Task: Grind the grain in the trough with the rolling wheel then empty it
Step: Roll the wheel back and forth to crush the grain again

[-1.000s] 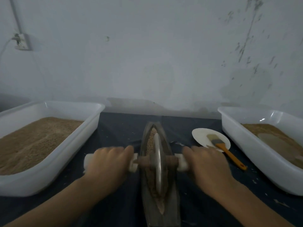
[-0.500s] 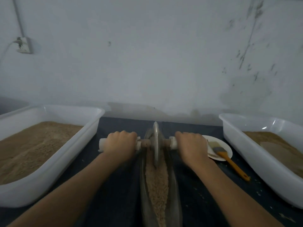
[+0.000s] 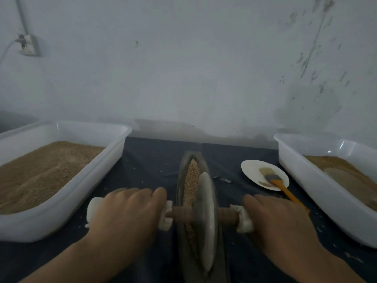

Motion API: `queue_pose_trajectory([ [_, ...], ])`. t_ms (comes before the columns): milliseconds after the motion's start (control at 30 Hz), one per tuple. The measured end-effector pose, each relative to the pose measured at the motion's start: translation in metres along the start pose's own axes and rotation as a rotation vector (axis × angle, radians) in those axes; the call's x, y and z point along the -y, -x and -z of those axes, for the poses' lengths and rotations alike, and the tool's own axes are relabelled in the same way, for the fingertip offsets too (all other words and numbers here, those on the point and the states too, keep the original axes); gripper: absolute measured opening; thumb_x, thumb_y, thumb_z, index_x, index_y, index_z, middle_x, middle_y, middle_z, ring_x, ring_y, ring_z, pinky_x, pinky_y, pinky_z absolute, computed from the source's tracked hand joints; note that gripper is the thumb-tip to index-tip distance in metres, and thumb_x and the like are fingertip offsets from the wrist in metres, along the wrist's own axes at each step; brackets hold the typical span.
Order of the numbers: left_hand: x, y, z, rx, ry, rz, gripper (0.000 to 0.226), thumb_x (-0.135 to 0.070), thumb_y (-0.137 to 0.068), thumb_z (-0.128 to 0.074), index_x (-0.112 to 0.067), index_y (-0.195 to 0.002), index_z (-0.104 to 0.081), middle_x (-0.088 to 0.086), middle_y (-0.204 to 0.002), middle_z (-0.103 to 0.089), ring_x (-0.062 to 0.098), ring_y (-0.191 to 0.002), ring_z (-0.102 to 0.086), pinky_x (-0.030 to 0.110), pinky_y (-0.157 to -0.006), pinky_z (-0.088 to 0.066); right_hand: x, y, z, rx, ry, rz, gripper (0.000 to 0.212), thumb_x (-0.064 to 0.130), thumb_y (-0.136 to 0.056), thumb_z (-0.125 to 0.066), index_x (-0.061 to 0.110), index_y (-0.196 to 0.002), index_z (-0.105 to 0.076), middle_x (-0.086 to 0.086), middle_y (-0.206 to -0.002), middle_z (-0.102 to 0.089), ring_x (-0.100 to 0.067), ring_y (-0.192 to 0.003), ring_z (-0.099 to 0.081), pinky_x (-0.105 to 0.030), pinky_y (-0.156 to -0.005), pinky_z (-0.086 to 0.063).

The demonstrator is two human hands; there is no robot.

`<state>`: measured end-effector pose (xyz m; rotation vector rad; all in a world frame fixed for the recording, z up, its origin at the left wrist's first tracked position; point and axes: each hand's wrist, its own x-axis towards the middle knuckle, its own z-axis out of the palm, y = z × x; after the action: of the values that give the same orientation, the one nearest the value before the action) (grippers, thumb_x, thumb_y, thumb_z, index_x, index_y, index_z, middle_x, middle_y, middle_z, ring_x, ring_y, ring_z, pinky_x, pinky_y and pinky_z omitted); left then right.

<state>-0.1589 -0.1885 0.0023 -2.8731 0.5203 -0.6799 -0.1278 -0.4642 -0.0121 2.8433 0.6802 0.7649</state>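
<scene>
the trough (image 3: 183, 174), a narrow boat-shaped vessel, lies lengthwise at the lower centre of the frame on a dark cloth (image 3: 151, 160), its far tip pointing toward the wall. grain (image 3: 192, 176) fills the channel in its upper part. the rolling wheel (image 3: 205, 217), a pale disc standing on edge, sits in the trough near the middle of its length, with a brown axle (image 3: 227, 214) running out to either side. the left hand (image 3: 124, 217) wraps its curled fingers over the white-wrapped left end of the axle, lower left of centre. the right hand (image 3: 279, 223) grips the white-wrapped right end in the same way, lower right of centre; both are blurred. at the left edge of the frame a white tub (image 3: 67, 197) holds a heap of brown meal. at the right edge a second white tub (image 3: 326, 193) holds a shallower layer of brown material. between the trough and the second tub a white plate (image 3: 251, 170) rests on the cloth, and a brush (image 3: 273, 178) with an orange handle lies across it, the handle reaching past the plate's rim toward the right hand. at the upper left a wall socket (image 3: 28, 45) is fixed to the pale wall.
</scene>
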Motion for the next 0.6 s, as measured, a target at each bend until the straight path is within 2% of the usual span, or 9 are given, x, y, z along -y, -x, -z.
queue_pose_trajectory([
  [67, 0.0, -0.011, -0.019, 0.069, -0.016, 0.062, 0.054, -0.049, -0.064, -0.074, -0.037, -0.078, -0.023, -0.014, -0.062, -0.029, 0.003, -0.052, -0.029, 0.021, -0.047, -0.012, 0.001, -0.006, -0.014, 0.04, 0.026, -0.027, 0.065, 0.037, -0.033, -0.089, 0.035, -0.067, -0.033, 0.009, -0.052, -0.047, -0.007, -0.043, -0.041, -0.021, -0.037, -0.028],
  [133, 0.006, -0.033, -0.043, 0.113, -0.033, 0.174, 0.036, -0.047, -0.081, -0.061, -0.036, -0.082, -0.027, -0.013, -0.071, -0.038, 0.007, -0.061, -0.04, 0.027, -0.054, -0.027, -0.001, -0.025, -0.033, -0.011, 0.024, -0.068, 0.047, 0.031, -0.046, -0.088, 0.028, -0.068, -0.047, 0.006, -0.057, -0.054, -0.014, -0.046, -0.05, -0.026, -0.039, -0.037],
  [200, 0.015, -0.062, -0.06, 0.099, 0.014, 0.233, 0.027, -0.043, -0.082, -0.059, -0.033, -0.082, -0.034, -0.011, -0.074, -0.048, 0.013, -0.066, -0.048, 0.03, -0.06, -0.033, -0.005, -0.053, -0.051, -0.066, 0.066, -0.071, 0.035, 0.028, -0.057, -0.084, 0.022, -0.073, -0.053, 0.002, -0.062, -0.058, -0.019, -0.051, -0.055, -0.027, -0.044, -0.035],
  [300, 0.029, -0.099, -0.078, 0.046, 0.008, 0.278, 0.025, -0.046, -0.081, -0.058, -0.029, -0.082, -0.04, -0.005, -0.086, -0.061, 0.02, -0.075, -0.058, 0.031, -0.061, -0.034, -0.013, -0.097, -0.072, -0.047, 0.12, -0.14, 0.022, 0.033, -0.079, -0.068, 0.023, -0.086, -0.049, 0.002, -0.083, -0.063, -0.021, -0.072, -0.061, -0.03, -0.054, -0.035],
  [433, 0.031, -0.12, -0.081, -0.027, -0.132, 0.233, 0.031, -0.052, -0.078, -0.062, -0.026, -0.088, -0.048, -0.004, -0.087, -0.064, 0.021, -0.079, -0.063, 0.031, -0.06, -0.033, -0.02, -0.113, -0.092, -0.025, 0.009, -0.215, 0.023, 0.037, -0.082, -0.062, 0.022, -0.091, -0.048, 0.0, -0.09, -0.062, -0.022, -0.08, -0.06, -0.034, -0.064, -0.042],
  [533, 0.023, -0.118, -0.074, -0.063, -0.177, 0.185, 0.02, -0.038, -0.083, -0.061, -0.025, -0.086, -0.046, -0.004, -0.088, -0.066, 0.02, -0.08, -0.063, 0.032, -0.062, -0.033, -0.018, -0.095, -0.093, -0.053, -0.026, -0.219, 0.013, 0.033, -0.088, -0.057, 0.023, -0.092, -0.049, 0.003, -0.09, -0.061, -0.018, -0.078, -0.058, -0.032, -0.066, -0.045],
  [600, 0.016, -0.102, -0.063, -0.016, -0.136, 0.174, 0.022, -0.034, -0.085, -0.061, -0.025, -0.085, -0.041, -0.005, -0.089, -0.064, 0.018, -0.081, -0.062, 0.031, -0.064, -0.033, -0.014, -0.078, -0.08, -0.044, -0.021, -0.171, 0.016, 0.031, -0.083, -0.064, 0.022, -0.087, -0.051, 0.002, -0.083, -0.061, -0.018, -0.072, -0.058, -0.032, -0.061, -0.044],
])
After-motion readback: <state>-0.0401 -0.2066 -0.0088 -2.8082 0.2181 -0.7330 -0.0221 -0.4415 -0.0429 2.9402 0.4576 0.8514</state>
